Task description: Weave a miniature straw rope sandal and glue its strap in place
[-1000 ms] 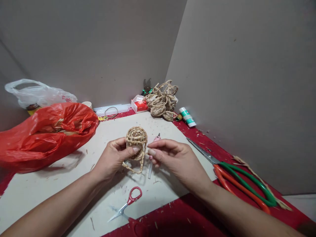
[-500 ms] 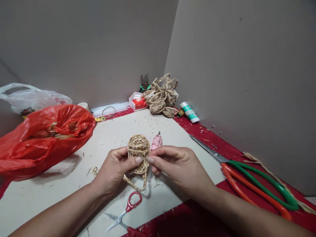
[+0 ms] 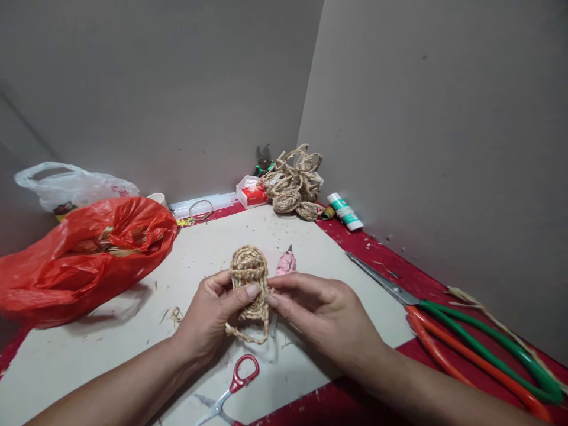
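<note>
A small woven piece of braided straw cord (image 3: 248,266), shaped like a tiny slipper, is held upright above the white board. My left hand (image 3: 217,307) grips its left side, thumb pressed across the front. At its right edge, my right hand (image 3: 310,305) pinches the cord between thumb and forefinger. A loose cord end loops below the piece. Just behind my right fingers lies a glue gun-like pink-wrapped tool (image 3: 286,262) with a dark pointed tip. Small red-handled scissors (image 3: 242,378) rest on the board below the hands, one handle partly cut off.
Large shears (image 3: 399,293) with green and orange handles lie at right. A red plastic bag (image 3: 128,219) of straw sits at left, near a clear bag (image 3: 80,186). Behind are bundled braided cord (image 3: 293,186), pruners (image 3: 264,160), glue sticks (image 3: 204,205) and a white-green roll (image 3: 345,211).
The woven piece has turned and tilted slightly in my fingers, so its top looks narrower. The whole scene has shifted a little down and right as the camera moved.
</note>
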Tool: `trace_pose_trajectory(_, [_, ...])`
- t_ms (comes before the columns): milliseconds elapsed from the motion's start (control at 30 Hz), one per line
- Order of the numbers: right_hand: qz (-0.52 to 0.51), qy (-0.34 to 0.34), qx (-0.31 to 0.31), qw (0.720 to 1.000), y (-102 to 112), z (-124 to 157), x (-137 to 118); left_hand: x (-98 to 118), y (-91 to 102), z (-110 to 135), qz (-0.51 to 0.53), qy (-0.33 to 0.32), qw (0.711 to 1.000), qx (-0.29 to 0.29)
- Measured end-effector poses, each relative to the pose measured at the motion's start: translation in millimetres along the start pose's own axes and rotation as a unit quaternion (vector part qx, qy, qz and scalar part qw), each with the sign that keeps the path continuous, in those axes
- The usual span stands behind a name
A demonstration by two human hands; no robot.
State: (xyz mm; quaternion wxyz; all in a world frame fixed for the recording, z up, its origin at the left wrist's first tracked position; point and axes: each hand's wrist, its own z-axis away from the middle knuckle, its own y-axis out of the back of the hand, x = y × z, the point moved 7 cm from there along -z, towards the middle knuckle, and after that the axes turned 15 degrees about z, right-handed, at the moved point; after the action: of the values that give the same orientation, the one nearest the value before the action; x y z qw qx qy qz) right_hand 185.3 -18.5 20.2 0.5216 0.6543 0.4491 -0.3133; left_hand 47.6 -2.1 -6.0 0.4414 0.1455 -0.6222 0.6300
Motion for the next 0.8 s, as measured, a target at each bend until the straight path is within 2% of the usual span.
trace_pose_trajectory(167, [0.013, 0.015, 0.004, 1.000, -3.6, -0.9, 1.5, -5.0, 1.3, 0.7, -0.009, 0.019, 1.000, -0.014])
trace_pose_trajectory(300, [0.017, 0.037, -0.017, 0.999, -3.1, -1.6, -5.7, -3.3, 4.0, 0.8, -0.027, 0.011, 1.000, 0.004])
trace_pose_trajectory(467, [-0.066, -0.061, -0.041, 0.995, -5.6, -0.2, 7.2, -0.2, 6.0, 1.7, -0.038, 0.005, 0.999, 0.028])
trace_pose_trajectory(533, [-0.061, -0.067, -0.033, 0.995, -5.0, 0.4, 9.7, 2.2, 7.5, 1.8, -0.036, -0.008, 0.999, 0.039])
trace_pose_trajectory(667, [0.017, 0.007, -0.006, 1.000, -1.6, 0.7, 3.0, 3.4, 8.6, 1.7, -0.042, -0.018, 0.998, 0.045])
trace_pose_trajectory(800, [0.109, 0.116, 0.032, 0.987, 2.7, 3.4, -11.5, 1.1, 7.8, 1.5, -0.046, -0.023, 0.998, 0.030])
